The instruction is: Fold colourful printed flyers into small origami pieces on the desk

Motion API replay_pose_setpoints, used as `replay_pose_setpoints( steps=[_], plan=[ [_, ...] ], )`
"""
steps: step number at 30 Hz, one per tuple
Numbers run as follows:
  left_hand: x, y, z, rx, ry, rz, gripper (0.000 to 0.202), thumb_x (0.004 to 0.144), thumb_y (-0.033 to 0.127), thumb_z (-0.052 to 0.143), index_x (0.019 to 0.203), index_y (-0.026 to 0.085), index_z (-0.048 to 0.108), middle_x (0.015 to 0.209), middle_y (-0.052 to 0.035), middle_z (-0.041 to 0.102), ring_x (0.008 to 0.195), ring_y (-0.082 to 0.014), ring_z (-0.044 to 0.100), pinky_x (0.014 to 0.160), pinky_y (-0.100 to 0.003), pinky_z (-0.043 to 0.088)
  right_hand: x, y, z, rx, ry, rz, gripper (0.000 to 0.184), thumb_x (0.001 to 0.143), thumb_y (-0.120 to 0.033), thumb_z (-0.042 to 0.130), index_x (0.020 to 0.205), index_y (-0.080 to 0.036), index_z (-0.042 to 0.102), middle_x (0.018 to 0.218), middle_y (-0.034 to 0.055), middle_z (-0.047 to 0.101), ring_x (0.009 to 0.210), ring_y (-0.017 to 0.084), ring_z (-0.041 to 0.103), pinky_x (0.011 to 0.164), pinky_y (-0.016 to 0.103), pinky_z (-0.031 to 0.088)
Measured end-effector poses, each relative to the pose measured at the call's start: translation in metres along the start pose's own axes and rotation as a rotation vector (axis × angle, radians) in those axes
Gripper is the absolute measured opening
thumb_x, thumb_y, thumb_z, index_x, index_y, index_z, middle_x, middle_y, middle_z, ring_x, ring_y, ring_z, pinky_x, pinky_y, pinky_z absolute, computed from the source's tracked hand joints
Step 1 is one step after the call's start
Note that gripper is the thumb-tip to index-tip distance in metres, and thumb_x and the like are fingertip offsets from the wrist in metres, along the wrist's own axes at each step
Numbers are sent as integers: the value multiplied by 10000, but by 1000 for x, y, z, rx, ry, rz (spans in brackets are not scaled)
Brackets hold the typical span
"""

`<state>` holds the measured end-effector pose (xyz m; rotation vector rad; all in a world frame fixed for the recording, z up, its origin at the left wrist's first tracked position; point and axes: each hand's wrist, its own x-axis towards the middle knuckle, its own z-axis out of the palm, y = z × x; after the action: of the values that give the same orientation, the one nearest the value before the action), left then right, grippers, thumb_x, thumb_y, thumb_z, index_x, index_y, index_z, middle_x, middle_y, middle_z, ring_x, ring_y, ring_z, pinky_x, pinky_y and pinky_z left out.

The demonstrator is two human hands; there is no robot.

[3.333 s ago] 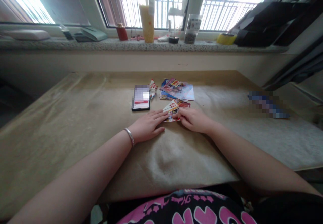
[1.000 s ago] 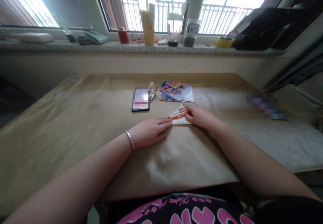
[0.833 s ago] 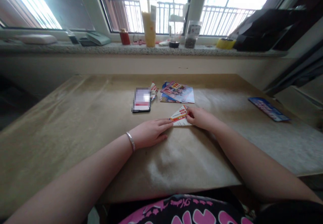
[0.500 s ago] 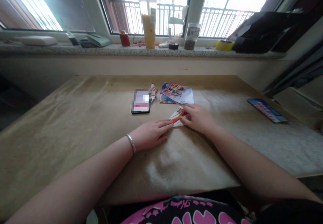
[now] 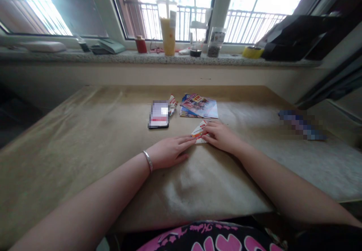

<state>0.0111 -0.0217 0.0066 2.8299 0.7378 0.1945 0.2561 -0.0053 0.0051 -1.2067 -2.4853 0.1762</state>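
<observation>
A small folded paper [image 5: 199, 132], white with red and yellow print, lies on the table between my hands. My left hand [image 5: 170, 152] rests flat, wearing a silver bracelet [image 5: 148, 161] at the wrist; its outstretched fingertips touch the paper's left corner. From the other side my right hand [image 5: 222, 136] has bent fingers closed on the paper's right part and hides it. Just beyond is a stack of colourful printed sheets [image 5: 201, 107]. To its left, a phone [image 5: 158, 115] with a blurred screen lies beside a folded paper piece [image 5: 173, 103] with similar red and white print.
A brownish cover [image 5: 85, 137] spreads over the table. On the right lies a blurred blue packet [image 5: 301, 124]. Along the windowsill [image 5: 118, 57] stand a tall yellow drink cup [image 5: 168, 36], a red-capped jar [image 5: 140, 45], clear cups, yellow tape [image 5: 253, 52] and a black bag [image 5: 291, 39].
My right hand's fingers have shifted slightly on the paper, toward me. My left hand stays in place with its fingertips at the paper's corner. The view has tilted very slightly.
</observation>
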Motion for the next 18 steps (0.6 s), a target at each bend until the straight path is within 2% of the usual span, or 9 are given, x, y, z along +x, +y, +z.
replay_pose_setpoints(
  steps=[10, 18],
  plan=[
    [-1, 2, 1, 26, 39, -1, 463, 889, 253, 484, 1340, 158, 437, 1388, -97, 462, 1251, -219, 459, 1056, -351, 391, 4, 11, 15, 52, 38, 10, 141, 841, -303, 580, 766, -200, 639, 873, 56, 637, 877, 193, 544, 821, 328, 393],
    [2, 3, 0, 88, 110, -15, 346, 913, 234, 433, 1234, 172, 548, 1234, -99, 587, 1099, -212, 576, 955, -355, 482, 9, 9, 15, 45, 10, 83, 127, 823, -284, 601, 749, -184, 627, 866, 51, 630, 866, 185, 526, 797, 305, 376]
  ],
)
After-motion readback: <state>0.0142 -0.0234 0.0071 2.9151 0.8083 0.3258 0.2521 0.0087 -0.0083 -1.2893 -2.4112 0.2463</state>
